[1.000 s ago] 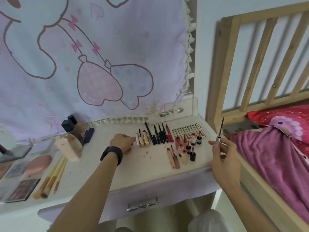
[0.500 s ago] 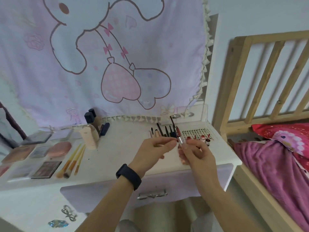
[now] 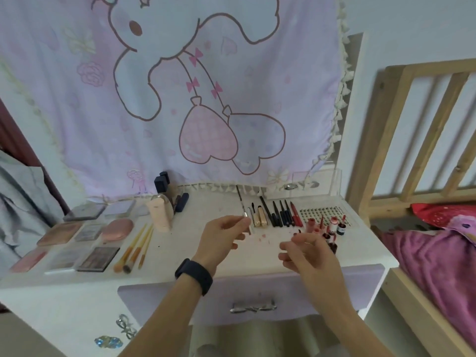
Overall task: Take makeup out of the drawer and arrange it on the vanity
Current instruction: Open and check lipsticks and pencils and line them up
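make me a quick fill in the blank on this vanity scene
The thin wand is pinched by the person's ___.
The drawer below the vanity top is ___.
The small red bottles stand just beyond the person's ___.
Missing: left hand; closed; right hand.

A thin black wand (image 3: 241,203) with silver collar tilts nearly upright above the white vanity (image 3: 180,242).
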